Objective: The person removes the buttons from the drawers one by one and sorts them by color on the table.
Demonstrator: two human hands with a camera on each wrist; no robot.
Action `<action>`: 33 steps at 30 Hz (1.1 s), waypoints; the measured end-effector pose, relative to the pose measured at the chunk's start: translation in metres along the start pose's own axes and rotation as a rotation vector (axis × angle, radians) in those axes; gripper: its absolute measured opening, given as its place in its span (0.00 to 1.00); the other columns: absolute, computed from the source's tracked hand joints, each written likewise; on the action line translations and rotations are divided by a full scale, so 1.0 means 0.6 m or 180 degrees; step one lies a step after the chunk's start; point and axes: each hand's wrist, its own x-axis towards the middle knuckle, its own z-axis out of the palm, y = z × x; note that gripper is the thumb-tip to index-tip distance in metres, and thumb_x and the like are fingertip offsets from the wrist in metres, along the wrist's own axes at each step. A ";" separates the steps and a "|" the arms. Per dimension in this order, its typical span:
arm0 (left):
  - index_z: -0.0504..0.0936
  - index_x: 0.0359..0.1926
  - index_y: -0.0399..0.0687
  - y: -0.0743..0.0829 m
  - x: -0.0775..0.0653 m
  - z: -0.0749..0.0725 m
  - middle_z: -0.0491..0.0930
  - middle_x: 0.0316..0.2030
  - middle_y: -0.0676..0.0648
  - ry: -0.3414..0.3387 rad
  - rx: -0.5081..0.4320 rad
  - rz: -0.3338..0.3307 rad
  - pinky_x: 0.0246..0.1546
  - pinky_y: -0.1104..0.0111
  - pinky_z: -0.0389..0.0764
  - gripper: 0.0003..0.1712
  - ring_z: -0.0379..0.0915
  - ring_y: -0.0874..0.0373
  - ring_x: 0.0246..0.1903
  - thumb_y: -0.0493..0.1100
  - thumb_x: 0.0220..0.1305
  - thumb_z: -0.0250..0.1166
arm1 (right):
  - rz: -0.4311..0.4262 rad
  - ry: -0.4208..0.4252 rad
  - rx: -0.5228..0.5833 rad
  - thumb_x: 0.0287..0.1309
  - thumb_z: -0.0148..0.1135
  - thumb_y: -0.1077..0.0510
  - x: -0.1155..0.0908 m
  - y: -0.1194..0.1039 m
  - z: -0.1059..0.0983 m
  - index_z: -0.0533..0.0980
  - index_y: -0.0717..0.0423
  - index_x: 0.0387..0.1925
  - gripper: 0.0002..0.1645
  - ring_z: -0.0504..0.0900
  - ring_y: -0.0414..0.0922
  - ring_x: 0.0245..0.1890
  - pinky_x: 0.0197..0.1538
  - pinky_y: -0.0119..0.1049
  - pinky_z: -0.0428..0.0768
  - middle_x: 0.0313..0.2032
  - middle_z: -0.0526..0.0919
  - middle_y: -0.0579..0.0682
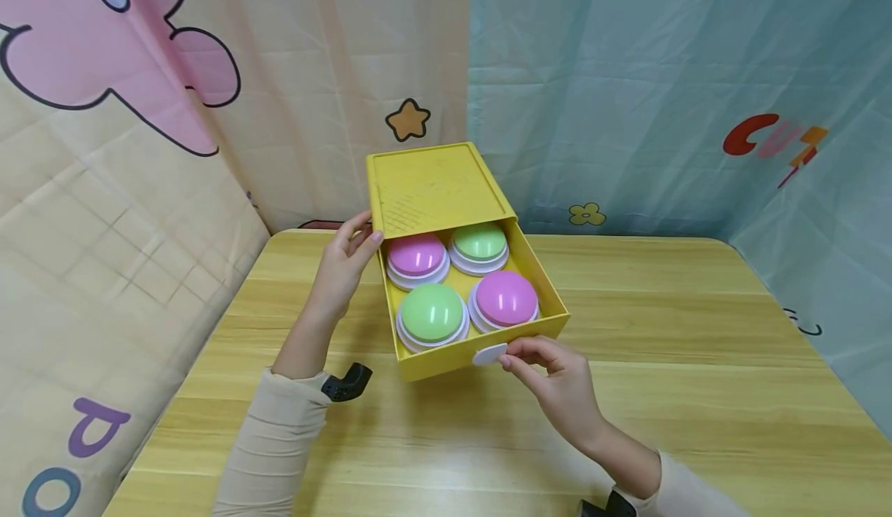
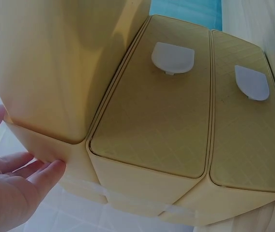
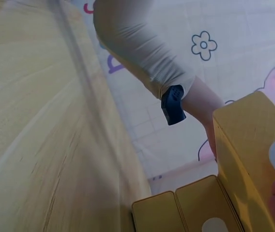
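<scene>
A yellow drawer unit stands on the table, its top drawer pulled out toward me. Inside the drawer sit two pink dome buttons, one at front right and one at back left, and two green ones, at front left and back right, all on white bases. My right hand pinches the drawer's white tab handle between thumb and fingers. With fairly straight fingers, my left hand rests on the unit's upper left side; its fingertips touch the side wall in the left wrist view.
Two lower drawers are closed below the pulled-out one, each with a white tab. The wooden table extends to both sides. Printed curtains hang behind the unit and beside the table. Black devices are worn at my wrists.
</scene>
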 end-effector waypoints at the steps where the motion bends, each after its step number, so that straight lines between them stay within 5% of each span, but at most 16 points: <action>1: 0.56 0.65 0.37 0.000 0.000 0.000 0.58 0.61 0.41 -0.0004 -0.0011 -0.0001 0.58 0.61 0.60 0.33 0.54 0.53 0.61 0.47 0.64 0.55 | 0.0046 -0.0011 -0.0004 0.42 0.65 0.74 0.000 -0.006 -0.001 0.78 0.63 0.27 0.08 0.79 0.39 0.24 0.30 0.27 0.78 0.24 0.80 0.53; 6: 0.56 0.65 0.38 -0.001 0.001 0.000 0.58 0.61 0.41 -0.0009 -0.0064 -0.0009 0.58 0.62 0.60 0.32 0.54 0.54 0.61 0.46 0.64 0.55 | 0.0176 -0.0051 -0.0055 0.42 0.65 0.74 -0.001 -0.030 -0.002 0.77 0.65 0.25 0.06 0.79 0.38 0.25 0.31 0.27 0.78 0.23 0.81 0.54; 13: 0.57 0.65 0.39 -0.002 0.001 0.001 0.58 0.61 0.42 -0.0003 -0.0082 -0.0001 0.58 0.63 0.60 0.32 0.54 0.55 0.61 0.47 0.64 0.55 | -0.0057 0.0064 0.0009 0.37 0.65 0.79 -0.016 0.004 0.003 0.78 0.63 0.27 0.14 0.80 0.40 0.25 0.30 0.27 0.78 0.25 0.81 0.53; 20: 0.56 0.65 0.38 -0.003 0.000 0.000 0.57 0.62 0.42 -0.0013 -0.0096 0.0018 0.59 0.62 0.59 0.32 0.53 0.54 0.62 0.46 0.65 0.54 | -0.0006 -0.0184 -0.0201 0.42 0.67 0.72 -0.018 0.009 -0.013 0.79 0.59 0.31 0.12 0.80 0.38 0.30 0.35 0.27 0.78 0.29 0.82 0.48; 28: 0.56 0.65 0.38 -0.006 0.000 -0.001 0.57 0.62 0.42 -0.0001 -0.0099 0.0028 0.59 0.62 0.59 0.31 0.53 0.55 0.61 0.45 0.65 0.54 | -0.0562 -0.0384 -0.0561 0.37 0.72 0.68 0.028 -0.027 -0.070 0.79 0.60 0.36 0.19 0.77 0.40 0.32 0.38 0.25 0.75 0.31 0.80 0.49; 33: 0.57 0.65 0.38 -0.006 0.000 0.000 0.57 0.62 0.41 -0.0012 -0.0086 0.0065 0.59 0.61 0.59 0.32 0.53 0.53 0.61 0.47 0.64 0.55 | -0.0684 -0.0674 -0.0776 0.36 0.73 0.64 0.073 -0.045 -0.093 0.77 0.62 0.40 0.23 0.76 0.40 0.33 0.37 0.26 0.75 0.34 0.80 0.49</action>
